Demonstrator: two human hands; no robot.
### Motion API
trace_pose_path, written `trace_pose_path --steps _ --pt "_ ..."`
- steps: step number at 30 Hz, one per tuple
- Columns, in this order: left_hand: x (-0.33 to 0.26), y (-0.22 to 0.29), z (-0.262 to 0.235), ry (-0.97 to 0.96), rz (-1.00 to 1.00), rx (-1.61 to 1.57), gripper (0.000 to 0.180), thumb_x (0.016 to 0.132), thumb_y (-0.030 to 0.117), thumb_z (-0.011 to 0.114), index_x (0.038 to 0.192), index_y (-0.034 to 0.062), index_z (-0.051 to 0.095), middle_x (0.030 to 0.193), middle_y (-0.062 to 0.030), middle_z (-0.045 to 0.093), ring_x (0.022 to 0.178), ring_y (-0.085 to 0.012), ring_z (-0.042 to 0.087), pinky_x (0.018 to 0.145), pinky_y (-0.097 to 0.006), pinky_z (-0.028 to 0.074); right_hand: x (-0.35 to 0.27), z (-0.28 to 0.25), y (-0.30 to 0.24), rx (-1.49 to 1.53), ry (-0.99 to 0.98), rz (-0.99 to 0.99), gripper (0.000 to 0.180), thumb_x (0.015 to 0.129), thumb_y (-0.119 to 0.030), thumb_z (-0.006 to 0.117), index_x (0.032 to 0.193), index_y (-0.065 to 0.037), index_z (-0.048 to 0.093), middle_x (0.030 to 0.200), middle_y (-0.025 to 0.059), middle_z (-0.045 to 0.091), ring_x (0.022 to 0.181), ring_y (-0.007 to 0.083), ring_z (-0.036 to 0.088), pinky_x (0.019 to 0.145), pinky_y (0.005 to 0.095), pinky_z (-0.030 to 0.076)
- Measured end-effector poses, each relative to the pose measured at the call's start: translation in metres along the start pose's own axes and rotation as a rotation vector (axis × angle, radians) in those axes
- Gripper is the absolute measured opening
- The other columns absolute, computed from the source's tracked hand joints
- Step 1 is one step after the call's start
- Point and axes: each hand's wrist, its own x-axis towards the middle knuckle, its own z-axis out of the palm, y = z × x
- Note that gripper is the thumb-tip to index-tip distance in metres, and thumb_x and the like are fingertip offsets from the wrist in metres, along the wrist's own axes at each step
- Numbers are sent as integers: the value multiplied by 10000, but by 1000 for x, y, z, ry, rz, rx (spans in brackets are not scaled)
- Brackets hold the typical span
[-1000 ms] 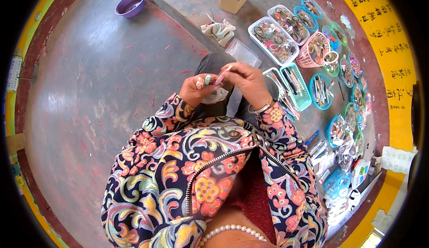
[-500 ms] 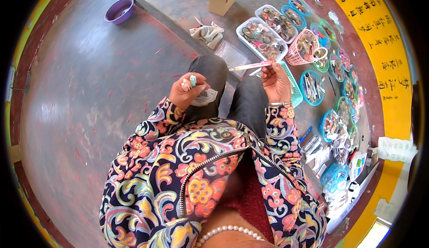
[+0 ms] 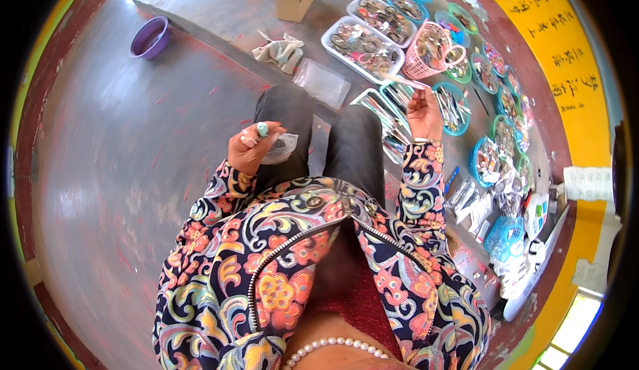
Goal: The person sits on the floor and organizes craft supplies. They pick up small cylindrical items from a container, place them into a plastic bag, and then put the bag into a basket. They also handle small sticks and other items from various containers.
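Observation:
My left hand is closed above my left knee, pinching a small clear plastic bag. A small teal piece and pale pink bits show at its fingers; I cannot make out exactly what they are. Raised at the right, my right hand grips a slim pinkish-white pen by one end, the other end pointing left. The pen is over the edge of the white tray and pink basket. Below and left of that hand sit a pale basket of pens and a turquoise one.
A white tray of trinkets, a pink basket and several round coloured baskets line the right side. Flat clear bags and a cloth lie ahead. A cardboard box and purple basin stand farther off.
The view has shifted, so the floor items appear farther left. My right hand with the pen has moved right, away from my knees, uncovering the pen baskets. My left hand still holds the bag.

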Motion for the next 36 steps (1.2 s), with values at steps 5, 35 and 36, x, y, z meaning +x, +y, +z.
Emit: trace_pose_path --steps 5,35,36 --pt "2 5 4 11 -105 7 149 828 1 528 967 -43 561 859 -83 630 759 -113 572 699 -223 451 18 -115 -25 46 307 -62 103 811 -132 595 840 -35 576 773 41 608 705 149 594 589 253 485" --pt "12 13 -4 -78 -260 -192 252 854 38 472 1090 -41 511 871 -109 599 772 -160 571 703 -267 455 11 -42 74 -457 28 333 197 833 -133 544 1000 -31 553 858 64 616 730 123 590 562 222 461" --pt "15 18 -4 -87 -328 -274 258 848 41 485 1093 -38 510 858 -106 602 755 -156 571 685 -262 458 -1 -15 75 -515 -17 276 201 826 -146 564 992 -33 560 864 60 614 719 113 582 564 204 445"
